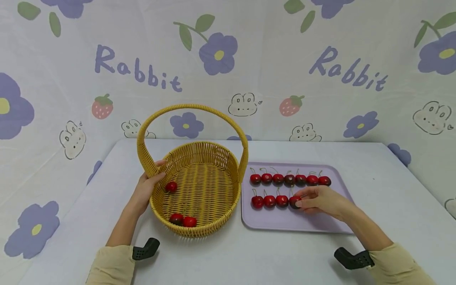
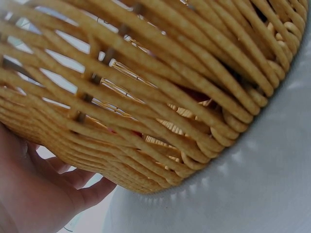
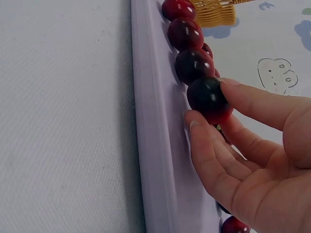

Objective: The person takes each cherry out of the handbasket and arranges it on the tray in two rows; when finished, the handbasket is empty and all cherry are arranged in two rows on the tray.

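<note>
The yellow woven basket (image 1: 197, 233) with a tall arched handle stands left of centre. My left hand (image 1: 147, 190) grips its left side where the handle meets the rim; in the left wrist view the hand (image 2: 43, 189) lies against the outer weave. Inside are a cherry (image 1: 171, 187) by the left wall and two more (image 1: 183, 220) at the front. My right hand (image 1: 322, 201) pinches a dark red cherry (image 3: 209, 99) between thumb and fingers, at the right end of the front row on the lilac tray (image 1: 270, 224).
A back row of several cherries (image 1: 289, 180) with stems lies on the tray, behind the front row (image 1: 269, 202). The tray stands close beside the basket on a white table (image 1: 221, 261). A printed cloth (image 1: 263, 59) hangs behind.
</note>
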Available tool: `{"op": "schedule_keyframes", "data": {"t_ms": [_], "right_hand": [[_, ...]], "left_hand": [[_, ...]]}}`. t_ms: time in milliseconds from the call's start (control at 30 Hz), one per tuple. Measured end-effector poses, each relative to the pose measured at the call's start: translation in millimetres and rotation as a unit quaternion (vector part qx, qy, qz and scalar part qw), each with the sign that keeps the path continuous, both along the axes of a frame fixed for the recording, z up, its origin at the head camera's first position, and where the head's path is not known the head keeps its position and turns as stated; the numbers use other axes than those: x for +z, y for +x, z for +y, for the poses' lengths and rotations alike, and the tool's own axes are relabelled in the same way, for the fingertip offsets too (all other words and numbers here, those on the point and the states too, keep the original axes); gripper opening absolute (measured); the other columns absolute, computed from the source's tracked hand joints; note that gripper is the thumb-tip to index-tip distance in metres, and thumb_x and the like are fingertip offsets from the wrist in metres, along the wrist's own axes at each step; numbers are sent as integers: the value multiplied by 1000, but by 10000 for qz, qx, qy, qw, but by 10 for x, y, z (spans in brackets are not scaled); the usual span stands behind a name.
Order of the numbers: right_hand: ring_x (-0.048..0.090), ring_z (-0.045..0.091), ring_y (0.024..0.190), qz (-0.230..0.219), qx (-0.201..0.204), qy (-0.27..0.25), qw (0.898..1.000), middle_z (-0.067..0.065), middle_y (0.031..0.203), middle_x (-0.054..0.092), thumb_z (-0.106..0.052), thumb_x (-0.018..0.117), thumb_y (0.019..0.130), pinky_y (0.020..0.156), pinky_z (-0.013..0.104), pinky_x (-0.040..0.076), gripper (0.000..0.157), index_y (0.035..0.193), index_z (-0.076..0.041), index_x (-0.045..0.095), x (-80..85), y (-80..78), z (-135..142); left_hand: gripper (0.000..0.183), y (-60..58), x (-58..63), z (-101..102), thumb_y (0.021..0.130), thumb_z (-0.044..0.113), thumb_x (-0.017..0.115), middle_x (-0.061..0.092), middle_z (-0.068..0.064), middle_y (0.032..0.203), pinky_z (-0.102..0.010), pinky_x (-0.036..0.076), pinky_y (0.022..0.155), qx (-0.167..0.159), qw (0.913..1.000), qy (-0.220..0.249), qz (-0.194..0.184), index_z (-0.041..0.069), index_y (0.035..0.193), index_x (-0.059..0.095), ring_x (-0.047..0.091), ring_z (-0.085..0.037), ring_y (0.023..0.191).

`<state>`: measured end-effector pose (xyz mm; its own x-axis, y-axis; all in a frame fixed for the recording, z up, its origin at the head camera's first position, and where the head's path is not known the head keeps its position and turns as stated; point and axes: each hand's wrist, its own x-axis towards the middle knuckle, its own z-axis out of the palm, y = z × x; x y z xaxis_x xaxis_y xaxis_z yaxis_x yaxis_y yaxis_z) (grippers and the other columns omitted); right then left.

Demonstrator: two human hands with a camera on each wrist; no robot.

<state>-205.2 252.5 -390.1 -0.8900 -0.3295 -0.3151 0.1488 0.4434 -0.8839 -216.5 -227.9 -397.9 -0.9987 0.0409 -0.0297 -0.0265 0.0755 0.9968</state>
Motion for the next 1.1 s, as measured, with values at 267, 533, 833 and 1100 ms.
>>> {"op": "schedule_keyframes", "data": {"t_ms": [267,533,833,1100], "right_hand": [[62,19,84,27,-41,128,9999,10,102,64,-16,72,86,75,33,53,47,120,12,55,-20,-14,-14],[61,19,81,65,-168,349,9992,11,105,64,-18,73,85,72,30,53,48,120,10,57,-20,3,-33],[61,18,84,46,-314,329,9990,12,105,62,-18,73,86,74,31,53,51,123,11,55,-26,12,-43],[62,19,84,53,-272,118,9995,13,108,63,-18,68,90,73,30,53,49,125,13,52,-25,-4,-4]], "left_hand": [[46,4,8,5,102,14,41,33,-20,145,-49,19,107,2,10000,-6,-5,6,146,32,32,-34,130],[47,1,5,2,102,13,41,32,-20,145,-48,19,108,27,10000,6,-50,6,147,31,32,-34,131],[46,-2,5,5,102,13,41,33,-20,145,-47,20,107,52,9999,16,-85,7,147,31,33,-33,129],[47,2,10,5,102,14,41,32,-20,145,-47,20,107,46,10000,-22,-65,7,147,31,33,-33,130]]}}
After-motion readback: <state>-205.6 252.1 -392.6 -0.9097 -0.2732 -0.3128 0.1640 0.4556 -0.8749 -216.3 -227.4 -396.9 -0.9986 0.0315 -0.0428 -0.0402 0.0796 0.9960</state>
